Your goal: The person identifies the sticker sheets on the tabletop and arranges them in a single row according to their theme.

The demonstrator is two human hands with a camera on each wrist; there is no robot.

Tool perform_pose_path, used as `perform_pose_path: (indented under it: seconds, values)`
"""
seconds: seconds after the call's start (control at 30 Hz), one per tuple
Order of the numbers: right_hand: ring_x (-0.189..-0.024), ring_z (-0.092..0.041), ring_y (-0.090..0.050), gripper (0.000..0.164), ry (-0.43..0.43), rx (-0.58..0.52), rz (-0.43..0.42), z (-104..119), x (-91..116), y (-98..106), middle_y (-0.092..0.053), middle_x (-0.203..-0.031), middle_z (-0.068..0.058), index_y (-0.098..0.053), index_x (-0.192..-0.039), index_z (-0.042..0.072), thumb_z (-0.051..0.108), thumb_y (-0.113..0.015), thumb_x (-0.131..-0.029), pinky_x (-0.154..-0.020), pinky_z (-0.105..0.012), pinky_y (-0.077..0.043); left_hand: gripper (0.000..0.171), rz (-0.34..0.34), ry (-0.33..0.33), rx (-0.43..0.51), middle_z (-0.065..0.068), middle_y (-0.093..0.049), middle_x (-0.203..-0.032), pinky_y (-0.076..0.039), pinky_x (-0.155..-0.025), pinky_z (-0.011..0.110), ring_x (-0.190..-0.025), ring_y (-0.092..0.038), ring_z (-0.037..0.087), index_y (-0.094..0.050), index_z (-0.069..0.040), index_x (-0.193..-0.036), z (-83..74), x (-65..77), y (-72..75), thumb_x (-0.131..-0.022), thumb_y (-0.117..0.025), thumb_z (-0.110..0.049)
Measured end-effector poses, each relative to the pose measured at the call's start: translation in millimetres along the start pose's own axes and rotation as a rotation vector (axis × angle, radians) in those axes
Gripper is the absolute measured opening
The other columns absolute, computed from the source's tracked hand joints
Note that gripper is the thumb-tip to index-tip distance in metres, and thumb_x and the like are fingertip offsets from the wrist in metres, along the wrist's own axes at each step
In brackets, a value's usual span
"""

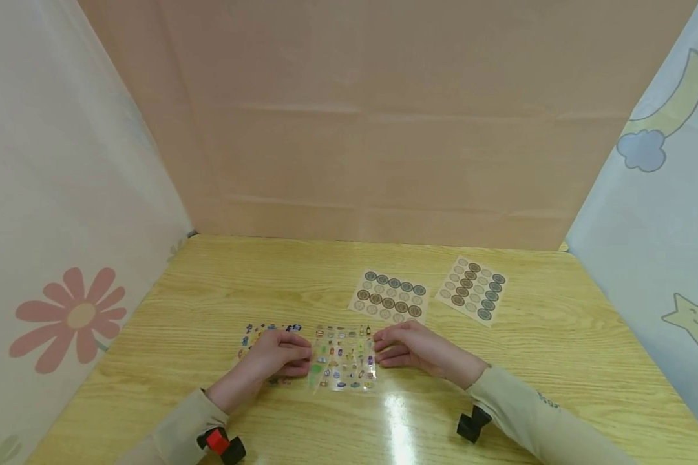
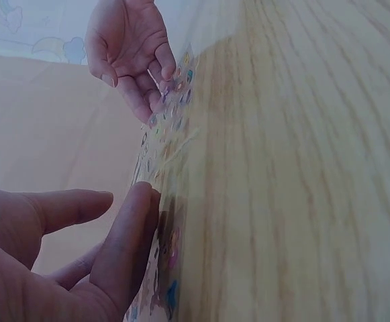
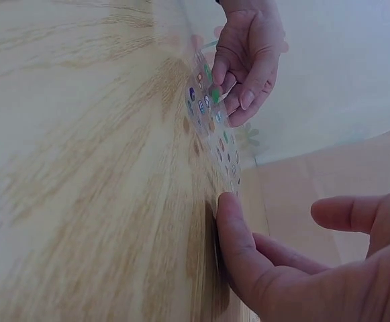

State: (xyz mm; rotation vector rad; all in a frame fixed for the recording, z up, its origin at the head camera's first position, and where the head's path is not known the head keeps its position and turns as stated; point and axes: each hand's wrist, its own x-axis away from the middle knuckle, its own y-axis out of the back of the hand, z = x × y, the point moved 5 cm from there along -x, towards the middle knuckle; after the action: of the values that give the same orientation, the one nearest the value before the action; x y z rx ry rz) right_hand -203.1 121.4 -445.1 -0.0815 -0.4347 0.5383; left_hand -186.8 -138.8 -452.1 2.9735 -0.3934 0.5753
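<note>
Beige fabric sleeves [image 1: 177, 423] cross the yellow wooden table [image 1: 267, 274]. Left hand [image 1: 273, 355], thumb spread from fingers, overlaps a colourful patterned sheet [image 1: 257, 332] and touches a clear square picture sheet [image 1: 344, 359] mid-table; right hand [image 1: 413, 349] — likewise spread — sits at its right edge. Two pale sheets of brown-and-grey discs [image 1: 388, 297] lie nearer the back edge.

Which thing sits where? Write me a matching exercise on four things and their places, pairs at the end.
1. See-through sheet with green patches
2. Rightmost circle-patterned sheet
3. Pink flower
4. Yellow moon

A. On the right panel
B. Between the left hand and right hand
C. On the table, farther back than both hands
D. On the left panel

Pairs: 1-B, 2-C, 3-D, 4-A
</note>
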Motion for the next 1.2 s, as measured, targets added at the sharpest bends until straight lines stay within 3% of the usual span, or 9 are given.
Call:
perform_pose_path:
  seconds: [0.57, 1.2]
  values:
    - [-0.094, -0.031, -0.066, 0.039, 0.006, 0.008, 0.015, -1.9, 1.4, 2.7, -0.062, -0.111, -0.026, -0.048, -0.122, -0.021, 0.009, -0.050, -0.096, -0.088, -0.039, -0.053, 0.034, -0.073, 0.049, 0.000, 0.016, -0.068, -0.090, -0.059, -0.068, 0.034, -0.073, -0.068, 0.022, -0.064, 0.010, -0.106, -0.8, -0.8, 1.7, -0.094, -0.062, -0.021]
    - [-0.097, -0.032, -0.065, 0.042, 0.006, 0.009, 0.021, -1.8, 4.7, 3.9, -0.061, -0.113, -0.029, -0.046, -0.125, -0.021, 0.010, -0.048, -0.097, -0.090, -0.040, -0.053, 0.045, -0.080, 0.028, -0.028, 0.018, -0.067, -0.090, -0.059, -0.067, 0.035, -0.071, -0.068, 0.024, -0.063, 0.012, -0.104, -7.3, 4.1, 4.4, -0.096, -0.058, -0.031]
